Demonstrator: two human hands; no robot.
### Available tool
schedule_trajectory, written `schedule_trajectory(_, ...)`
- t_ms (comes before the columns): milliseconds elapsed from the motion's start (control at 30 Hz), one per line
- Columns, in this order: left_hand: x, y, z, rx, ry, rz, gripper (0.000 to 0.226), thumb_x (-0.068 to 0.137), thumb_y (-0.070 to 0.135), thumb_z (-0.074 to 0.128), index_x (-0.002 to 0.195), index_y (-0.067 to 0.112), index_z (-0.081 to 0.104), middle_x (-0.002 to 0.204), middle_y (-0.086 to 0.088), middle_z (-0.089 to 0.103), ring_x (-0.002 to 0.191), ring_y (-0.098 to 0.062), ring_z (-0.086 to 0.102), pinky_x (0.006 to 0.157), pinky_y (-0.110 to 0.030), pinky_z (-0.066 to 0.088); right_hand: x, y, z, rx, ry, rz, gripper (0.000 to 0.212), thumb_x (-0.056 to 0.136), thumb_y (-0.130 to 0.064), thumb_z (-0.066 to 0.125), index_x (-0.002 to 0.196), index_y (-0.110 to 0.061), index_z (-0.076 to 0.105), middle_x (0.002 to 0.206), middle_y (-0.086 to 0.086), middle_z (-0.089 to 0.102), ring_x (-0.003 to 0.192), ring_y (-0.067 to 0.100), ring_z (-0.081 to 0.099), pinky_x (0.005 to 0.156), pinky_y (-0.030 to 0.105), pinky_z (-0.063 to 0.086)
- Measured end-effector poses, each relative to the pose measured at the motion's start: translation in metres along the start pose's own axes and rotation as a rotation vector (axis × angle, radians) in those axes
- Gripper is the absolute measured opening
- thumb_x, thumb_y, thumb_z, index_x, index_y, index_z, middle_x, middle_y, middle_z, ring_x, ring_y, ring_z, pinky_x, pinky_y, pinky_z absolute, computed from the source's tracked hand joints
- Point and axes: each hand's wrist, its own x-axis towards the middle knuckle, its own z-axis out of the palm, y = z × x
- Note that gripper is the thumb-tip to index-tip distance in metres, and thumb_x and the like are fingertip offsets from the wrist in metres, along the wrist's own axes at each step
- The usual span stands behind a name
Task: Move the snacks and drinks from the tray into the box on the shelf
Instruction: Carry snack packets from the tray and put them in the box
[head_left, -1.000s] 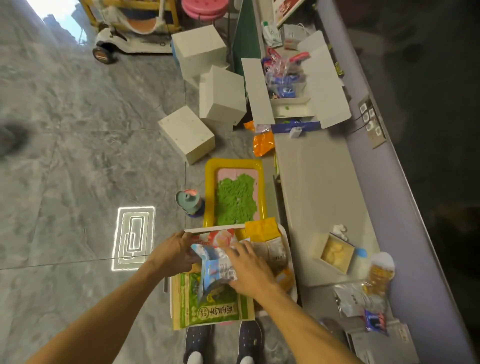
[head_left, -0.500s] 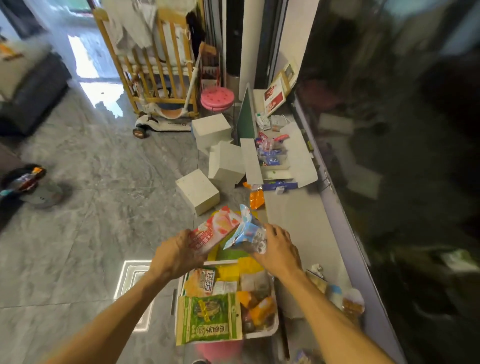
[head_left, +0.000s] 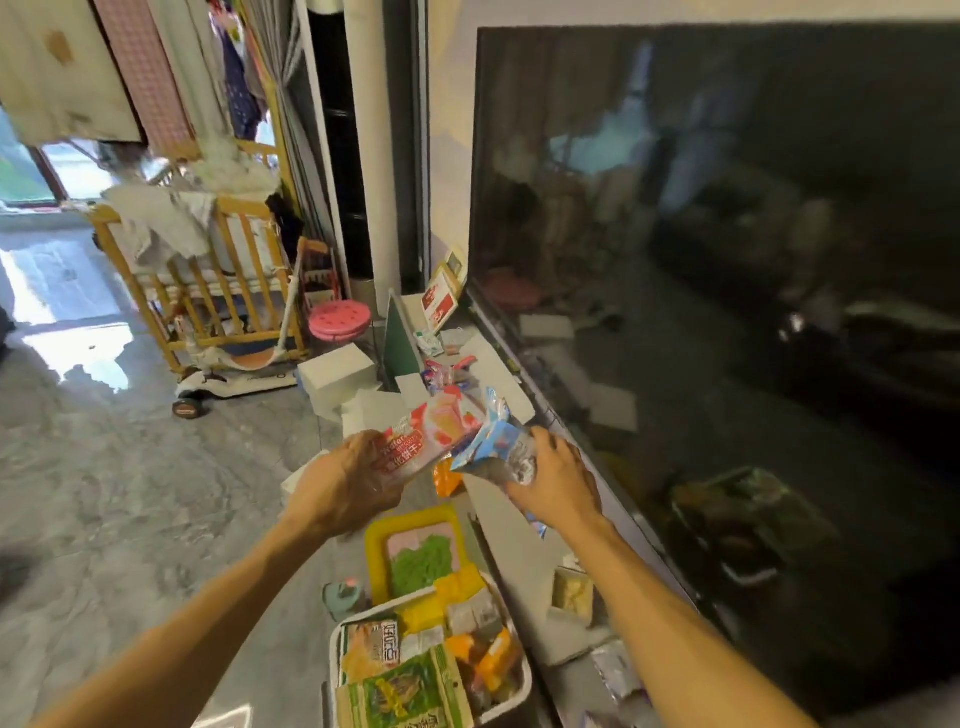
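My left hand (head_left: 348, 480) grips a pink and white wafer pack (head_left: 428, 434), held up over the floor. My right hand (head_left: 553, 475) grips a blue and white snack bag (head_left: 498, 449) beside it. Both packs point toward the open white box (head_left: 506, 371) on the low shelf (head_left: 524, 525); bright packets show inside the box, which the packs partly hide. Below my arms the white tray (head_left: 519, 691) holds several snacks, among them a green packet (head_left: 405, 693) and orange and yellow ones.
A yellow tray of green material (head_left: 415, 551) lies on the floor ahead of the snack tray. White blocks (head_left: 337, 374) stand near the shelf. A dark TV screen (head_left: 727, 260) lines the right. A wooden crib (head_left: 208, 291) and pink stool (head_left: 340, 319) stand farther back.
Both hands lifted the two packs off the tray and carried them up and forward toward the box. My view rose from the floor to the room.
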Motion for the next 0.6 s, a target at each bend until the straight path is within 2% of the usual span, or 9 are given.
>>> schedule_trajectory(133,0.002,0.009,-0.019,-0.035,-0.014,0.151,0.090,0.071,0.066,0.084,0.142,0.021,0.054,0.130,-0.004,0.072,0.105,-0.026,0.073,0.086,-0.039,0.060,-0.042,-0.004,-0.015,0.009,0.115,0.141,0.100,0.081,-0.069,0.078,0.156,-0.023,0.031,0.156,0.008,0.047,0.139,0.027,0.050,0.101,0.041,0.055)
schedule_trajectory(267,0.007,0.016,-0.012,-0.037,-0.075,0.277,0.106,0.059,0.089,0.064,0.143,0.026,0.050,0.129,-0.003,0.072,0.105,-0.026,0.072,0.088,-0.041,0.062,-0.099,-0.002,-0.030,-0.029,0.203,0.277,0.099,0.081,-0.065,0.080,0.156,-0.021,0.033,0.154,0.009,0.048,0.135,0.027,0.053,0.100,0.039,0.055)
schedule_trajectory(400,-0.010,0.058,-0.008,-0.034,-0.145,0.412,0.096,0.065,0.077,0.068,0.144,0.024,0.052,0.127,-0.004,0.073,0.105,-0.028,0.073,0.088,-0.042,0.061,-0.164,0.011,-0.056,-0.101,0.286,0.441,0.098,0.078,-0.062,0.084,0.153,-0.020,0.036,0.151,0.010,0.050,0.135,0.031,0.052,0.100,0.042,0.053)
schedule_trajectory(500,-0.041,0.112,-0.016,-0.061,-0.185,0.510,0.091,0.064,0.075,0.065,0.138,0.022,0.055,0.125,-0.002,0.074,0.107,-0.029,0.072,0.090,-0.040,0.058,-0.219,0.024,-0.077,-0.135,0.347,0.556,0.095,0.079,-0.062,0.082,0.152,-0.021,0.036,0.150,0.008,0.050,0.135,0.031,0.051,0.098,0.044,0.053)
schedule_trajectory(600,-0.065,0.155,-0.006,-0.107,-0.274,0.608,0.085,0.075,0.062,0.081,0.145,0.024,0.049,0.136,0.001,0.068,0.116,-0.025,0.070,0.097,-0.038,0.056,-0.277,0.037,-0.101,-0.137,0.420,0.662,0.093,0.079,-0.057,0.084,0.151,-0.019,0.039,0.148,0.009,0.051,0.133,0.032,0.051,0.097,0.044,0.053)
